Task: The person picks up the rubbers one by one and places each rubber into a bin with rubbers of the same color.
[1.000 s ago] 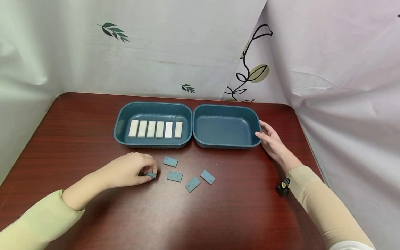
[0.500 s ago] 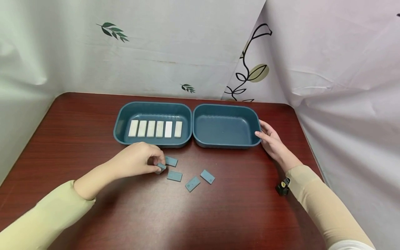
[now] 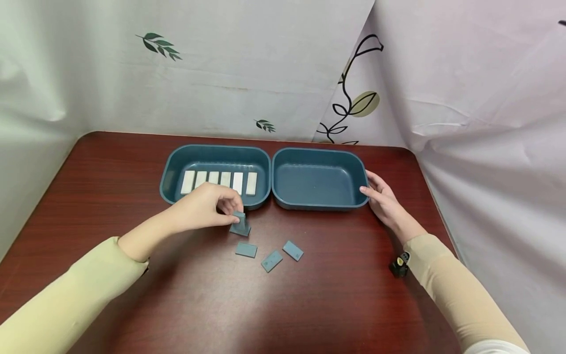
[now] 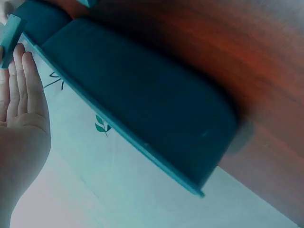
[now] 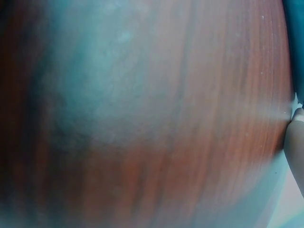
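Note:
My left hand (image 3: 201,209) pinches a blue-grey rectangular tile (image 3: 240,221) between thumb and fingers, in front of the left bin. The tile stands on end, right over another blue-grey tile (image 3: 239,231) lying flat on the table; whether the two touch I cannot tell. In the left wrist view the held tile (image 4: 11,42) shows at the left edge. My right hand (image 3: 383,201) holds the right end of the right blue bin (image 3: 316,184), its thumb over the rim and its fingers along the outside. The right wrist view shows mostly table and little of that hand.
Several white tiles (image 3: 251,184) lie in a row in the left blue bin (image 3: 212,149), which stands end to end with the right one. Nearer me, three blue-grey tiles (image 3: 271,261) lie on the brown table (image 3: 309,305). A small black object (image 3: 399,265) is beside the right sleeve.
My left hand has moved right and away from me with its tile, from the table left of the loose tiles to above the farthest one. The right hand has stayed on the bin.

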Demonstrator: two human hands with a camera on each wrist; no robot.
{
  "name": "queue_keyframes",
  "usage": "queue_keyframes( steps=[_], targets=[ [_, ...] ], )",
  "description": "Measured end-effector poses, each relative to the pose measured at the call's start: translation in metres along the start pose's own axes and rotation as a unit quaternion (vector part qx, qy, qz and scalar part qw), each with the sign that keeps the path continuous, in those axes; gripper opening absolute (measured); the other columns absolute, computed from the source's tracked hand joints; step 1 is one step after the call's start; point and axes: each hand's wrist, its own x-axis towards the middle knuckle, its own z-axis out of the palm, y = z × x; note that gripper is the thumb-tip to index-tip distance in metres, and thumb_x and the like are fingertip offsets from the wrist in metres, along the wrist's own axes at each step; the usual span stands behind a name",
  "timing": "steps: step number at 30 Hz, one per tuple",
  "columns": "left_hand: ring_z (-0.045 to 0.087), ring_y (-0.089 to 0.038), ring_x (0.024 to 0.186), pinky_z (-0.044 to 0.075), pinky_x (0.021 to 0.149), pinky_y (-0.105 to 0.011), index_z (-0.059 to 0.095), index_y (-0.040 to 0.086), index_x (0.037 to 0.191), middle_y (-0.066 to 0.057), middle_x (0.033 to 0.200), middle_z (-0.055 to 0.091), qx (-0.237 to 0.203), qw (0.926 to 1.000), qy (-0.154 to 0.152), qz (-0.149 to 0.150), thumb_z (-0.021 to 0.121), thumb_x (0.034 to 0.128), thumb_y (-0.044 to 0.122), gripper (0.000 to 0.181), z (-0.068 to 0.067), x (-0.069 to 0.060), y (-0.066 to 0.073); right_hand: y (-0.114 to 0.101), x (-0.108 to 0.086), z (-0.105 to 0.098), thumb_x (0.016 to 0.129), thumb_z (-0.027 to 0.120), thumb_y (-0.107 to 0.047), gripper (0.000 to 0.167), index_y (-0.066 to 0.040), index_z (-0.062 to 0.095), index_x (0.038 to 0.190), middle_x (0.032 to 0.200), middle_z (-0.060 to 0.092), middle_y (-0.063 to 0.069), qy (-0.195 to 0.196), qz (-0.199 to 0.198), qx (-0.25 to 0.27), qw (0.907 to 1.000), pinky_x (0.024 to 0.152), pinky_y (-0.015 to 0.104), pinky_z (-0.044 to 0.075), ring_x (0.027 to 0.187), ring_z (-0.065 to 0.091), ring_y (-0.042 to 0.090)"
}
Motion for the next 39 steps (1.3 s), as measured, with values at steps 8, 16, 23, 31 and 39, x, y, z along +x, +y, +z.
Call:
queue_keyframes(
  steps=[8,16,23,31,39],
  targets=[
    [0.071,-0.010,0.080,0.063,0.081,-0.031,0.077,0.014,0.094,0.003,0.087,0.078,0.011,0.9999,0.005,-0.010,0.089,0.0862,0.010,0.015,-0.017,0.027,0.007,0.000,0.000,0.000,0.107,0.051,0.004,0.046,-0.012,0.048,0.150,0.138,0.064,-0.009,0.001,-0.001,-0.001,1.0000,0.102,0.017,0.051,0.128,0.060,0.005],
    [0.074,-0.017,0.084,0.064,0.082,-0.037,0.078,0.009,0.095,-0.004,0.090,0.080,0.003,0.9988,0.013,-0.048,0.088,0.0876,0.012,0.013,-0.031,0.057,0.014,0.000,0.000,-0.001,0.107,0.052,0.002,0.045,-0.014,0.048,0.150,0.139,0.064,-0.009,-0.008,-0.003,0.005,1.0000,0.103,0.017,0.050,0.128,0.060,0.005],
    [0.075,-0.021,0.085,0.063,0.083,-0.038,0.081,0.006,0.094,-0.010,0.090,0.080,-0.003,0.9978,0.028,-0.059,0.088,0.0870,0.009,0.011,-0.040,0.082,0.015,0.001,0.001,-0.002,0.108,0.052,0.002,0.044,-0.015,0.049,0.148,0.139,0.064,-0.008,-0.011,-0.003,0.004,0.9999,0.101,0.017,0.052,0.127,0.061,0.005],
    [0.075,-0.021,0.086,0.062,0.084,-0.036,0.081,0.005,0.096,-0.012,0.093,0.080,-0.009,0.9965,0.027,-0.078,0.087,0.0881,0.012,0.011,-0.046,0.106,0.018,0.003,0.001,-0.003,0.107,0.052,0.003,0.047,-0.012,0.046,0.151,0.140,0.062,-0.008,-0.011,-0.007,0.005,0.9999,0.102,0.016,0.051,0.128,0.059,0.005],
    [0.076,-0.023,0.086,0.061,0.080,-0.032,0.082,0.005,0.099,-0.013,0.096,0.081,-0.017,0.9971,0.016,-0.072,0.086,0.0893,0.011,0.012,-0.045,0.129,0.017,0.005,0.002,-0.004,0.107,0.052,0.003,0.047,-0.011,0.045,0.152,0.139,0.062,-0.008,-0.009,-0.010,0.005,0.9999,0.102,0.016,0.051,0.128,0.059,0.005]
  ],
)
